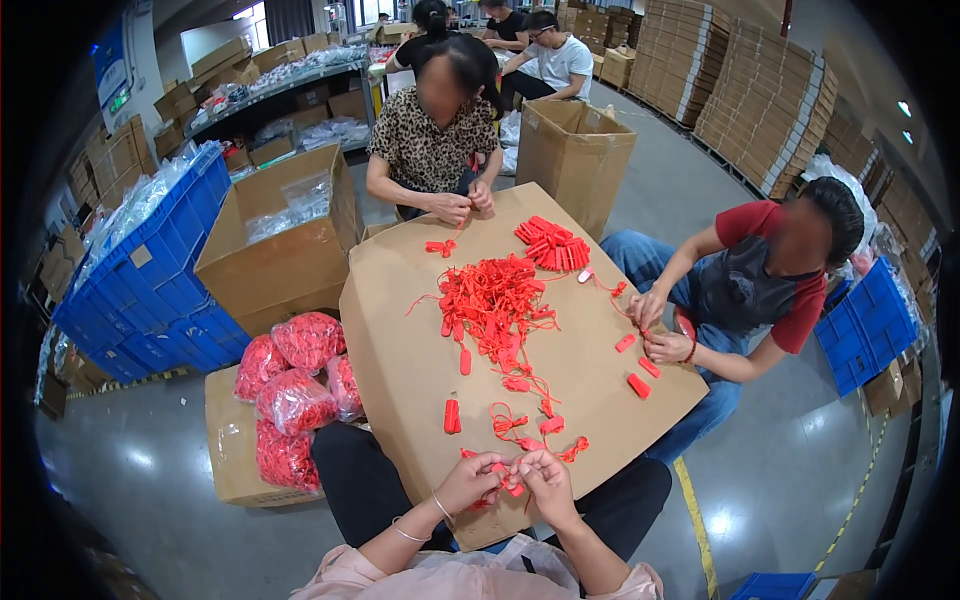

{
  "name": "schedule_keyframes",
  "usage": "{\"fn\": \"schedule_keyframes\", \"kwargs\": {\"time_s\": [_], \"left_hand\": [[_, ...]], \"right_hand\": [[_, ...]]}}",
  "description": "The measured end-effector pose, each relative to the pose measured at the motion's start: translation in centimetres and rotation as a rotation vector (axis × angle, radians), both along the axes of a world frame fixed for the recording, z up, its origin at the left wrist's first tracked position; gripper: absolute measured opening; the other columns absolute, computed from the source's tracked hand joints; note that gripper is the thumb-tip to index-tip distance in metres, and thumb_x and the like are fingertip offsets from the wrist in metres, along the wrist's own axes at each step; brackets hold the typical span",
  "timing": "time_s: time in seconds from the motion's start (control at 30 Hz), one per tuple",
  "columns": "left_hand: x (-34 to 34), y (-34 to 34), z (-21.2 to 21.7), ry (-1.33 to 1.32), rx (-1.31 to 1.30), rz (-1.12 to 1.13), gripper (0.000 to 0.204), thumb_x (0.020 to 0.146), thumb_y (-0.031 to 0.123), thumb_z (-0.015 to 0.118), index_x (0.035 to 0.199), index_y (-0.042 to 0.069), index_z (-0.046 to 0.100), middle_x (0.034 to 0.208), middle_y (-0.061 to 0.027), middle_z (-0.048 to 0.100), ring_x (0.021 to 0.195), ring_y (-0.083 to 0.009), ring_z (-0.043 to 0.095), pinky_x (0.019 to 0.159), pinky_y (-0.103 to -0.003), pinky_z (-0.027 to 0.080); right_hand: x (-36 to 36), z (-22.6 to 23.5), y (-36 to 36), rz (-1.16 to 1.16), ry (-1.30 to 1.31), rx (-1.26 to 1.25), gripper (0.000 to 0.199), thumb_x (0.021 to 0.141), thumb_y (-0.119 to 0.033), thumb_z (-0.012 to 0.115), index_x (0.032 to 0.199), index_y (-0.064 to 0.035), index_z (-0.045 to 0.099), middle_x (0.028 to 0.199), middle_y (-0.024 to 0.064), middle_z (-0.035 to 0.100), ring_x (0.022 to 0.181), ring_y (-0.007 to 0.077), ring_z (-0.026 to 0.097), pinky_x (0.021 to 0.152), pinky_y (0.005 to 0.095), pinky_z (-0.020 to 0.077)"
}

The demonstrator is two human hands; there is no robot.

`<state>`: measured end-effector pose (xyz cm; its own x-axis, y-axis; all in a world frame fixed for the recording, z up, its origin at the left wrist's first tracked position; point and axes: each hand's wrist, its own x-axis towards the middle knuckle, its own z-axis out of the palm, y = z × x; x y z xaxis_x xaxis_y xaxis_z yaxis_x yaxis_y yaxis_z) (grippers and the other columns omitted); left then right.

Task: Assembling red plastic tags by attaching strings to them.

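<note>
Close to the near edge of the cardboard-topped table [400,380], my left hand [472,482] and my right hand [547,484] meet with fingertips pinched. Between them is a small red tag with a cord [507,480], partly hidden by my fingers. Just beyond my hands lie several loose red corded tags [552,425]. To their left a short stack of red tags [452,416] rests by itself. A large tangled heap of red corded tags [495,305] covers the table's middle. Behind it, a fanned row of red pieces [552,245] lies at the far side.
One co-worker [435,135] sits across, another [770,270] at the right, both handling red tags. On the left, bags of red pieces [297,400] rest on a carton [225,440], near an open carton [275,270] and blue crates [160,270]. A tall carton [570,165] stands behind the table.
</note>
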<state>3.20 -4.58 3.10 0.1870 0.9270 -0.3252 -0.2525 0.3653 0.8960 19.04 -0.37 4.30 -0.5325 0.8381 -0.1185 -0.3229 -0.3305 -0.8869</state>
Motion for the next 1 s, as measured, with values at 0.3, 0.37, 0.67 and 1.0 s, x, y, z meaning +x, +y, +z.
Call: {"fn": "schedule_keyframes", "kwargs": {"time_s": [0.3, 0.37, 0.67, 1.0], "left_hand": [[0.1, 0.3, -0.1, 0.365, 0.376, -0.057, 0.027, 0.088, 0.01, 0.047, 0.114, 0.003, 0.048, 0.077, -0.0021, 0.057, 0.059, -0.0053, 0.053, 0.057, -0.02, 0.044], [-0.1, 0.2, 0.1, 0.161, 0.14, -0.086, 0.026, 0.089, 0.01, 0.047, 0.114, 0.003, 0.048, 0.074, -0.0018, 0.056, 0.059, -0.0052, 0.053, 0.056, -0.02, 0.044], [-2.7, -0.5, -1.3, 0.129, -0.085, -0.034, 0.014, 0.086, 0.016, 0.055, 0.084, 0.003, 0.055, 0.066, 0.0001, 0.055, 0.054, -0.0048, 0.052, 0.046, -0.018, 0.041], [-0.6, -1.1, -2.6, -0.252, -0.193, 0.157, 0.016, 0.086, 0.015, 0.055, 0.089, 0.0, 0.059, 0.076, -0.0058, 0.061, 0.061, -0.0091, 0.057, 0.052, -0.02, 0.046]], "right_hand": [[-0.6, -0.9, -1.1, 0.073, -0.024, 0.206, 0.002, 0.087, -0.002, 0.046, 0.086, -0.0004, 0.047, 0.082, 0.0063, 0.056, 0.07, 0.0106, 0.054, 0.067, 0.0245, 0.0471], [-0.1, -0.5, 0.0, -0.074, -0.017, 0.126, 0.003, 0.088, -0.003, 0.046, 0.088, 0.0001, 0.048, 0.082, 0.0073, 0.057, 0.07, 0.0121, 0.056, 0.067, 0.0253, 0.0481], [1.3, -0.5, 2.3, -0.26, -0.043, -0.03, 0.009, 0.086, -0.001, 0.05, 0.094, 0.0018, 0.054, 0.081, 0.0064, 0.059, 0.071, 0.0098, 0.058, 0.068, 0.0226, 0.0484], [0.7, 0.7, 0.0, 0.28, -0.533, 0.555, 0.007, 0.083, -0.003, 0.055, 0.088, -0.0001, 0.057, 0.081, 0.0058, 0.059, 0.07, 0.01, 0.058, 0.061, 0.0242, 0.0468]]}}
